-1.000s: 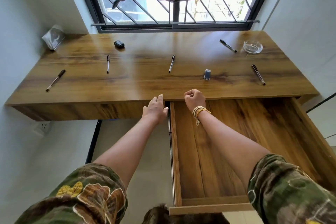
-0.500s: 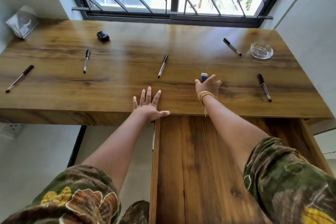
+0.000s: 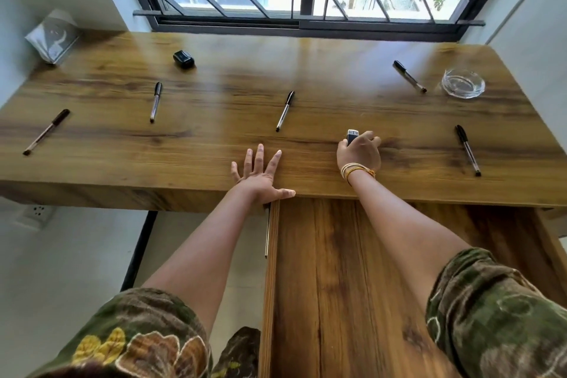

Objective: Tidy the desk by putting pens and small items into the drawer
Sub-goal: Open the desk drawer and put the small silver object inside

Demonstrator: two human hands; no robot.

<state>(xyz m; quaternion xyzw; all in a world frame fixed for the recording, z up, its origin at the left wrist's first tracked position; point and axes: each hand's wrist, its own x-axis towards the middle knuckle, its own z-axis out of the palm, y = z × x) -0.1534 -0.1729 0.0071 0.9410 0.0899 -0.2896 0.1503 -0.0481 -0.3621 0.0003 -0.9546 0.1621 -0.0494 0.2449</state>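
Gripping a small dark item with a silver end (image 3: 352,136), the right hand (image 3: 359,153) curls its fingers around it on the desk (image 3: 214,144), near the front edge; whether the item is lifted clear of the wood cannot be told. Left hand (image 3: 260,176) lies flat, fingers spread, palm on the desk edge, thumb over the drawer's corner. The drawer (image 3: 343,285) stands pulled out below. Five pens rest on the desk: far-left pen (image 3: 46,131), second pen (image 3: 156,102), middle pen (image 3: 285,111), back-right pen (image 3: 410,76), right pen (image 3: 467,150). A black case (image 3: 183,59) sits near the window; a glass dish (image 3: 463,83) sits just beside the back-right pen.
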